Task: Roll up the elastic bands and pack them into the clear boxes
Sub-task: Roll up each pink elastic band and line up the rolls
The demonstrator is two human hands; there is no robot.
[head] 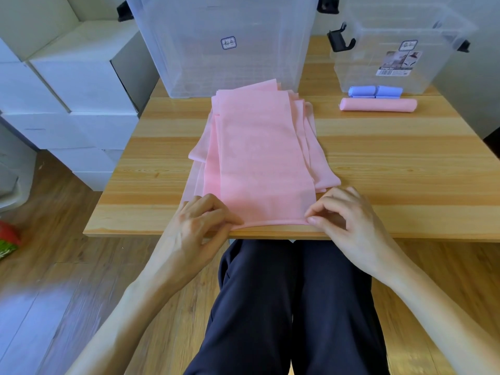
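Observation:
A stack of flat pink elastic bands (259, 147) lies lengthwise on the wooden table (392, 163). My left hand (200, 220) pinches the near left corner of the top band, and my right hand (343, 212) pinches its near right corner. Between them the near end is folded over into a thin first turn at the table's front edge. A rolled pink band (378, 105) lies at the back right, with two rolled blue bands (375, 91) just behind it. Behind the stack stands a large clear box (224, 44), and a smaller clear box (400, 50) stands to its right.
White cartons (70, 85) are stacked on the floor to the left of the table. My dark-trousered legs (292, 307) sit under the table's front edge. A red and green object (8, 239) lies at the far left on the wooden floor.

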